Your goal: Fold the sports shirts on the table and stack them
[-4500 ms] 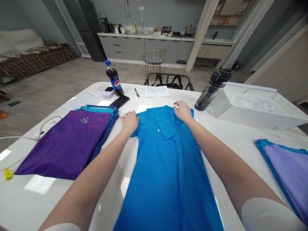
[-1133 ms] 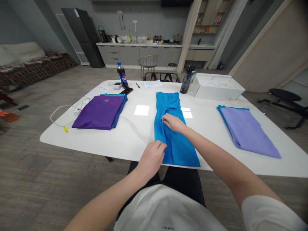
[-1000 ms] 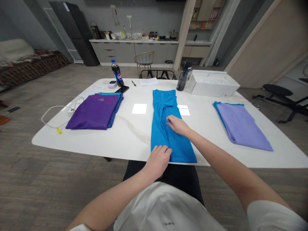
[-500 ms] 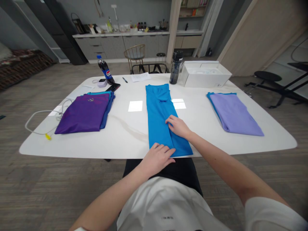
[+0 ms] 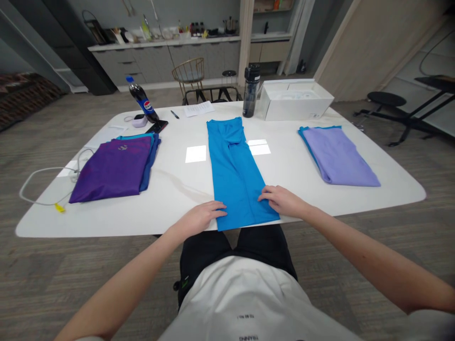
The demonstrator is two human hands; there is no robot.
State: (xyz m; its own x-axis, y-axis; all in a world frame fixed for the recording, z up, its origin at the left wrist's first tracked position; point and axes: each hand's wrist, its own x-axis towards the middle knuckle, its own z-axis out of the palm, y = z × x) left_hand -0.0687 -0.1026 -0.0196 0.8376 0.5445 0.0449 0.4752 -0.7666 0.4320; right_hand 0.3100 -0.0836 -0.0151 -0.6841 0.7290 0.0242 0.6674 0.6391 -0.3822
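A blue shirt [image 5: 236,189], folded into a long strip, lies on the white table [image 5: 177,208] in front of me. Its neckline points away, with a bunched fold near the top, and its lower end reaches the table's near edge. At the strip's lower left edge rests my left hand [image 5: 201,218], open, fingers stretched onto the cloth. My right hand [image 5: 284,201] touches the lower right side, its fingers loosely bent and apart on the fabric. Slight creases run down the middle of the shirt.
Left, a purple folded garment [image 5: 110,173] tops a stack beside a cable [image 5: 46,169]; a lavender folded garment [image 5: 339,156] tops another at right. Toward the back are a cola bottle [image 5: 142,100], a phone [image 5: 157,126], paper [image 5: 199,109], a dark water bottle [image 5: 250,92] and a white box [image 5: 296,102].
My hands have moved apart: the left from the shirt's bottom hem to its left edge, the right down and outward to its right side. The whole view has shifted slightly.
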